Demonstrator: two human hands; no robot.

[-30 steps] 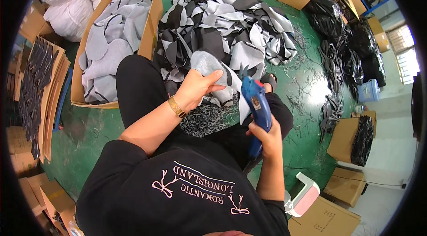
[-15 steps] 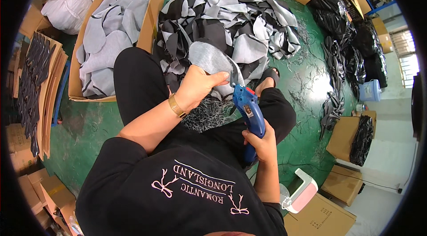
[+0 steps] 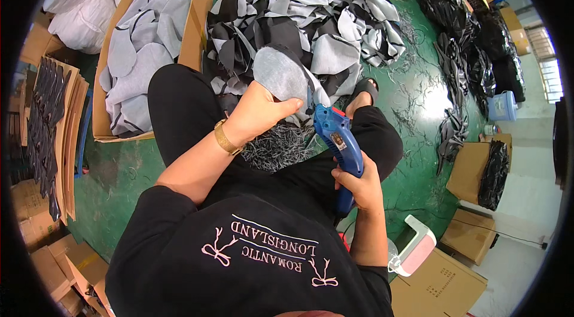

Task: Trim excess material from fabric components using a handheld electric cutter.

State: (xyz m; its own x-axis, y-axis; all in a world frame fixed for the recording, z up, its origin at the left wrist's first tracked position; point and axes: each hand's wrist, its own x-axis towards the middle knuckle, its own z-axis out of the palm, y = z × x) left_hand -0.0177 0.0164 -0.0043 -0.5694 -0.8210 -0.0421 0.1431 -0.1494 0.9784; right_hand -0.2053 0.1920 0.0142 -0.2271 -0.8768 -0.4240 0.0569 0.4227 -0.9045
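Grey fabric pc. (image 3: 280, 72) is pinched by L hand (image 3: 263, 115), blue elec. scissors (image 3: 338, 136) gripped by R hand (image 3: 363, 183); pc. should be kept taut, thumb (image 3: 292, 106) clear of blades (image 3: 311, 98).

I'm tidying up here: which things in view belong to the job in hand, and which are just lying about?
Job in hand:
- fabric piece in the left hand
- blue cutter in the right hand
- fabric heap, likely

Apparently lying about:
- black plastic bags
- pale blue tub
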